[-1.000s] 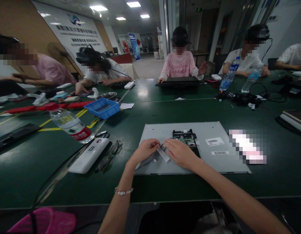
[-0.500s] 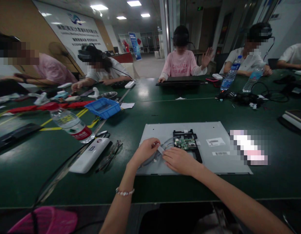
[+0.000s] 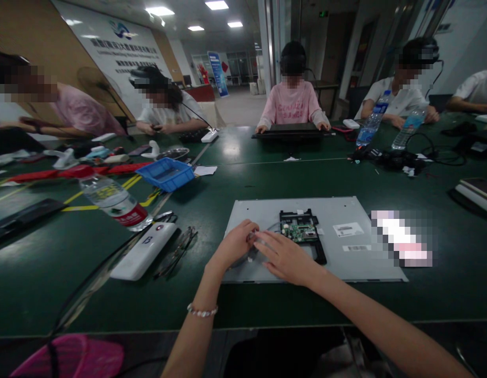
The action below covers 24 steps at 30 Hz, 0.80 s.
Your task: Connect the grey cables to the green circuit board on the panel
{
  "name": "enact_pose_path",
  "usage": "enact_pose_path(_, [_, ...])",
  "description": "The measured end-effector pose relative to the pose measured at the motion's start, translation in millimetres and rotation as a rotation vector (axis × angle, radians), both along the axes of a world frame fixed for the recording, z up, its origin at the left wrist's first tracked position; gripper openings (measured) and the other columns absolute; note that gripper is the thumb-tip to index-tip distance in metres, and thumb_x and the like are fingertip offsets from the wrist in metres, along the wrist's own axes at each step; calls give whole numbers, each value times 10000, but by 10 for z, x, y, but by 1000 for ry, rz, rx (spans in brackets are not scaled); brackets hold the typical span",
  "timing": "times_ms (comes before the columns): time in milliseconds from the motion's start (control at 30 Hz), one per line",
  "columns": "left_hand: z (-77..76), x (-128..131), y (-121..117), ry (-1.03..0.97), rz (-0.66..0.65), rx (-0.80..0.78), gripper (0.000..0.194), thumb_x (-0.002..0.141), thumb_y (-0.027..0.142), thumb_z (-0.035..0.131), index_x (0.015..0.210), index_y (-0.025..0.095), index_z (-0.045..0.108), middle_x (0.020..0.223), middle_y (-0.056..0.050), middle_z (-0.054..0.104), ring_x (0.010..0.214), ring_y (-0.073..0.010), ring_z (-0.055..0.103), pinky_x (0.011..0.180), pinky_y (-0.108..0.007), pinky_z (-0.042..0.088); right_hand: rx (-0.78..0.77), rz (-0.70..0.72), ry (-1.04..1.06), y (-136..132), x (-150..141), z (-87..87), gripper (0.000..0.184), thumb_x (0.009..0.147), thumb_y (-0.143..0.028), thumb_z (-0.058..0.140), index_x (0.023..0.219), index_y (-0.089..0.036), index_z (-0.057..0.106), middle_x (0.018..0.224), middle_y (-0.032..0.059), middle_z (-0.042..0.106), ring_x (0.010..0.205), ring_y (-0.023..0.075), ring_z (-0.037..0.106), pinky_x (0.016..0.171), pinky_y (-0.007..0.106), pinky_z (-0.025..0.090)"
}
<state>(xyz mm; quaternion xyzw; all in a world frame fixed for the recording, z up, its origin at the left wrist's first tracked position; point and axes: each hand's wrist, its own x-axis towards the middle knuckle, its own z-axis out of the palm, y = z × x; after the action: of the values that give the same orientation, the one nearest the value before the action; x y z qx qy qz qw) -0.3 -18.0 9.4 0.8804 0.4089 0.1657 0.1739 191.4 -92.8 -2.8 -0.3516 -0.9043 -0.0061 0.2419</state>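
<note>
A flat grey metal-backed panel (image 3: 353, 265) lies on the table, with a green circuit board (image 3: 300, 232) in a black bracket (image 3: 321, 254) on top of it. Over the panel's left part, my left hand (image 3: 239, 242) pinches a grey cable (image 3: 238, 261) that runs toward the board. My right hand (image 3: 288, 257) meets it from the right, its fingertips closed against those of the left. Whatever sits between the fingertips is hidden; the white strip seen earlier is covered there.
Left of the panel lie glasses (image 3: 178, 252), a white power bank (image 3: 146, 251) and a tilted water bottle (image 3: 115, 202). A blue tray (image 3: 166, 176) stands beyond them. A blurred-out phone-like object (image 3: 401, 237) lies right of the panel. Several people sit around the table.
My right hand has moved left onto the left fingertips, covering the white strip that showed between both hands. The person opposite has lowered a raised hand to the dark screen.
</note>
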Motion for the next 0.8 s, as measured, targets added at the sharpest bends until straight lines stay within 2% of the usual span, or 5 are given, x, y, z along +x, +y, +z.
enact_pose_path(100, [-2, 10, 0, 1, 18, 23, 199, 792, 96, 459, 941, 192, 550, 974, -31, 498, 770, -143, 520, 729, -277, 423, 4, 23, -26, 10, -5, -38, 335, 898, -271, 454, 1171, -97, 537, 1285, 153, 516, 1256, 249, 389, 1036, 398, 347])
enact_pose_path(267, [8, 25, 13, 43, -29, 119, 167, 785, 78, 467, 866, 190, 562, 934, -37, 506, 926, -192, 491, 833, -319, 401, -17, 29, -54, 20, -6, -84, 209, 903, -224, 448, 989, -127, 611, 1082, 131, 637, 1041, 208, 555, 963, 365, 402])
enact_pose_path(533, [101, 65, -48, 76, -86, 27, 153, 853, 122, 416, 865, 183, 557, 865, -37, 518, 840, -175, 513, 764, -293, 412, -28, 32, -56, 9, -6, -64, 186, 898, -179, 446, 951, -130, 617, 1046, 132, 656, 1012, 192, 576, 936, 338, 405])
enact_pose_path(633, [117, 64, -73, 72, -84, 11, 93, 840, 192, 493, 905, 186, 559, 878, -35, 519, 824, -176, 518, 753, -294, 415, -19, 25, -61, 10, -5, -74, 189, 897, -173, 442, 967, -120, 610, 1021, 127, 660, 990, 190, 585, 928, 335, 410])
enact_pose_path(800, [95, 51, -69, 68, -72, 2, 153, 787, 233, 573, 933, 196, 549, 907, -31, 517, 838, -185, 520, 748, -298, 413, -12, 32, -77, 15, 6, -91, 192, 895, -158, 441, 982, -111, 605, 976, 125, 669, 963, 190, 598, 904, 330, 422])
